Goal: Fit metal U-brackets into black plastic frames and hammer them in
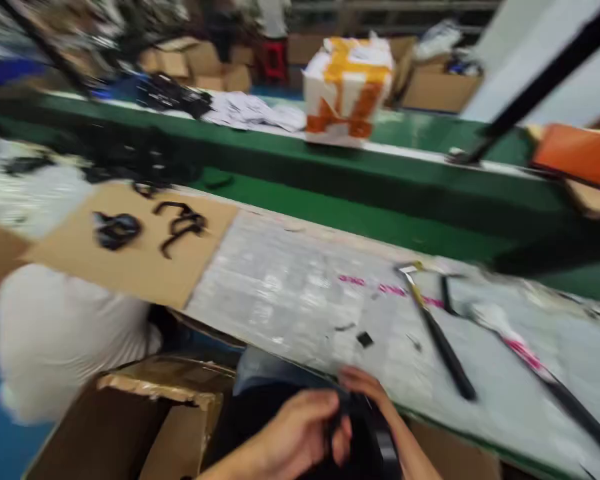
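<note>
Near the bottom of the head view, my left hand (pixel 307 423) has its fingers curled on a black object (pixel 363 437), which looks like a smooth plastic part. My right hand (pixel 375 393) wraps around the far side of that same part. Motion blur hides its exact kind. Both hands are at the near edge of a plastic-covered workbench (pixel 280 293). A small black square piece (pixel 365 339) lies on the bench just beyond them. To the right rests a hammer-like tool (pixel 445 347) with a black handle, beside a long black-handled tool (pixel 545 373) with pink wrapping.
Black bracket-like parts (pixel 183 223) and a dark wrapped part (pixel 116 230) lie on a cardboard sheet (pixel 200 263). An open carton (pixel 165 373) stands below left, by a blurred white shape (pixel 65 340). A taped box (pixel 347 90) sits on the green ledge (pixel 260 150).
</note>
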{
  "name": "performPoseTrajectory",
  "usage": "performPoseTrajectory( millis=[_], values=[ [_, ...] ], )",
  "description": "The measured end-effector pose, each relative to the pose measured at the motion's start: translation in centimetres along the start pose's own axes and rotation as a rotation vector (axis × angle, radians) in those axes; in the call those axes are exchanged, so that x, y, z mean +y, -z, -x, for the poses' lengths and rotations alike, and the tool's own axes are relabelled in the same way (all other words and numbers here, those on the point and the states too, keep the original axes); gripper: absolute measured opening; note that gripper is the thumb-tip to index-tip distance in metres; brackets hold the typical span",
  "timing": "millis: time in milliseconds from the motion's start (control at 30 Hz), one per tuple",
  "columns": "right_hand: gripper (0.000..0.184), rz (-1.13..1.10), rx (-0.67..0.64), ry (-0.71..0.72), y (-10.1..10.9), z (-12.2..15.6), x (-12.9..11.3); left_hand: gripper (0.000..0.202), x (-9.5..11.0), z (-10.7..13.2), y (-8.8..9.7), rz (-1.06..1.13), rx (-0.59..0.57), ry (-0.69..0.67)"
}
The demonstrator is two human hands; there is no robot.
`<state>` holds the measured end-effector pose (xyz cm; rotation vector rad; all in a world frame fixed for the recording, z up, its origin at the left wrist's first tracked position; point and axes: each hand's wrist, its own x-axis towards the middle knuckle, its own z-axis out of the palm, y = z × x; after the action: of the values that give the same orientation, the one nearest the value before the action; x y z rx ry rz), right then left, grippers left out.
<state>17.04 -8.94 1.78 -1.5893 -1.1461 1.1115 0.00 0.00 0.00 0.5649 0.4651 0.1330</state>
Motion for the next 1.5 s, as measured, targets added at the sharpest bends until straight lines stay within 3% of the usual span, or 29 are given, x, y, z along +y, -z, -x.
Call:
performPoseTrajectory(
  millis=[67, 167, 300, 367, 533, 700, 800, 900, 967, 1033, 1133, 1233, 1267, 1333, 1433, 1500],
  values=[
    [0.083, -0.041, 0.035, 0.021, 1.3, 0.7, 0.1, 0.043, 1.4, -2.5, -0.2, 0.188, 0.086, 0.071],
    [0.077, -0.236, 0.014, 0.099, 3.1, -1.0, -0.7, 0.04, 4.7, -5.2, -1.3, 0.218, 0.036, 0.052],
    [0.068, -0.296, 0.144, 0.139, 4.5, -3.3, -3.1, 0.034, 7.7, -6.1, -2.2, 0.146, -0.024, -0.032],
    [0.064, -0.338, 0.165, 0.148, 4.6, -3.6, -3.7, 0.033, 7.8, -6.0, -2.0, 0.101, -0.038, -0.043],
    [0.054, -0.629, 0.035, 0.044, 4.3, -3.5, -3.3, 0.032, 6.1, -6.1, -1.3, 0.127, -0.016, 0.0],
    [0.067, -0.479, 0.118, -0.044, 4.9, -2.8, -2.0, 0.029, 4.9, -6.4, -1.3, 0.267, 0.03, 0.015],
    [0.063, -0.452, 0.153, -0.055, 5.3, -2.7, -1.6, 0.031, 4.9, -6.8, -1.4, 0.273, 0.057, 0.025],
    [0.057, -0.497, 0.18, -0.06, 5.3, -2.8, -1.4, 0.027, 4.9, -6.8, -1.2, 0.06, 0.101, -0.069],
    [0.056, -0.55, 0.196, -0.061, 5.2, -2.8, -1.2, 0.026, 5.0, -6.5, -0.8, -0.233, 0.174, -0.298],
    [0.054, -0.586, 0.206, -0.073, 5.1, -2.7, -0.9, 0.04, 5.3, -5.8, -0.1, -0.593, 0.19, -0.561],
    [0.053, -0.574, 0.209, -0.088, 5.0, -2.5, -0.6, 0.051, 6.3, -4.8, 1.0, -1.094, -0.021, -0.807],
    [0.055, -0.624, 0.187, -0.134, 4.8, -2.6, -0.5, 0.046, 7.2, -4.4, 1.3, -1.342, -0.198, -0.872],
    [0.057, -0.651, 0.172, -0.151, 4.7, -2.7, -0.5, 0.037, 7.3, -4.4, 1.1, -1.314, -0.202, -0.847],
    [0.064, -0.665, 0.149, -0.165, 4.6, -2.9, -0.5, 0.023, 7.5, -5.0, 0.5, -1.015, -0.116, -0.76],
    [0.059, -0.558, 0.185, -0.102, 4.4, -3.0, -0.4, 0.039, 8.0, -6.3, -0.9, -0.262, 0.071, -0.525],
    [0.044, -0.467, 0.224, -0.042, 4.2, -2.9, -0.2, 0.042, 8.5, -7.2, -1.7, 0.103, 0.107, -0.383]
  ],
)
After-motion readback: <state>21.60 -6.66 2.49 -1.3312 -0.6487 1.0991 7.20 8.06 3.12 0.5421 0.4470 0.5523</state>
